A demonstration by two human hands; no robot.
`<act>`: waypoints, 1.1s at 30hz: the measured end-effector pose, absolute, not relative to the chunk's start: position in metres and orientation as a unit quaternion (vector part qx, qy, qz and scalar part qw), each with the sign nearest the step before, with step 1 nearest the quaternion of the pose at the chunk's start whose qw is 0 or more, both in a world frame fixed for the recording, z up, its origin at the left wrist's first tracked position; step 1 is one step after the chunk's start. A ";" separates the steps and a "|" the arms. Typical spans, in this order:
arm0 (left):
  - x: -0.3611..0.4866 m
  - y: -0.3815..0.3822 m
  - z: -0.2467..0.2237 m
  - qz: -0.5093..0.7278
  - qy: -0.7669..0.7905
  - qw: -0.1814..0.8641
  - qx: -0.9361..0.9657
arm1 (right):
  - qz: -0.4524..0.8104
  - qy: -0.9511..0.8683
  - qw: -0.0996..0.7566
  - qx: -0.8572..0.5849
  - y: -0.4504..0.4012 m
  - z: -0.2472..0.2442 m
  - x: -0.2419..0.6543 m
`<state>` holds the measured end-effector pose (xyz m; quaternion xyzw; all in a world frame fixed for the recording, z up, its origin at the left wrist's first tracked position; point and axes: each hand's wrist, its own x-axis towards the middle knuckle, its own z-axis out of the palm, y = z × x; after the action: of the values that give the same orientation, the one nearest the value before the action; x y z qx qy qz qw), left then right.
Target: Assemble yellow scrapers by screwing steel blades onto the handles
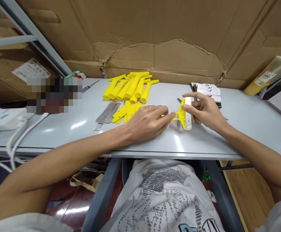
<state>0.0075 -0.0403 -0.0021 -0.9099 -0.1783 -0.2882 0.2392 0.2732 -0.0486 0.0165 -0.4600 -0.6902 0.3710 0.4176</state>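
Near the front of the table, my left hand is closed on the narrow stem of a yellow scraper, its fingertips pressed to the stem. At the scraper's wide head, my right hand pinches a white strip against the yellow edge. The strip stands along that edge, partly behind my right thumb and fingers. Just beyond my left hand lie flat yellow plates, some hidden by the hand. Beside these are thin grey metal blades.
Several yellow tubular handles are piled at the back. White printed cards lie behind my right hand. A screwdriver rests at the back left, near a blurred area. A yellow-filled container leans far right; white cables hang at left.
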 end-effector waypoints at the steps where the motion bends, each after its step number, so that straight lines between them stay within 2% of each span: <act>1: 0.008 -0.041 -0.003 -0.286 -0.181 0.239 -0.910 | 0.378 -0.694 0.402 -0.462 -0.048 0.016 0.273; 11: 0.011 -0.049 -0.009 -0.185 -0.166 0.157 -0.956 | 0.500 -0.658 0.361 -0.432 -0.054 0.006 0.264; 15: 0.012 -0.052 -0.009 -0.170 -0.166 0.137 -0.961 | 0.509 -0.653 0.338 -0.448 -0.051 0.006 0.264; 18: 0.014 -0.053 -0.008 -0.140 -0.161 0.132 -0.968 | 0.414 -0.681 0.347 -0.494 -0.043 0.021 0.281; 21: 0.014 -0.050 -0.004 -0.069 -0.149 0.133 -0.977 | 0.195 -0.694 0.422 -0.550 -0.030 0.044 0.317; 23: 0.014 -0.047 -0.001 -0.032 -0.149 0.134 -0.979 | 0.092 -0.695 0.426 -0.572 -0.020 0.055 0.343; 27: 0.012 -0.043 0.004 -0.006 -0.175 0.127 -0.976 | 0.093 -0.726 0.345 -0.588 -0.005 0.054 0.369; 33: 0.010 -0.042 0.007 -0.001 -0.182 0.116 -0.976 | 0.095 -0.785 0.296 -0.535 -0.009 0.036 0.345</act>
<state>0.0104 -0.0419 0.0073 -0.9764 -0.1819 -0.0015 0.1162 0.3450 -0.0086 0.0361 -0.5353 -0.7853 0.0952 0.2962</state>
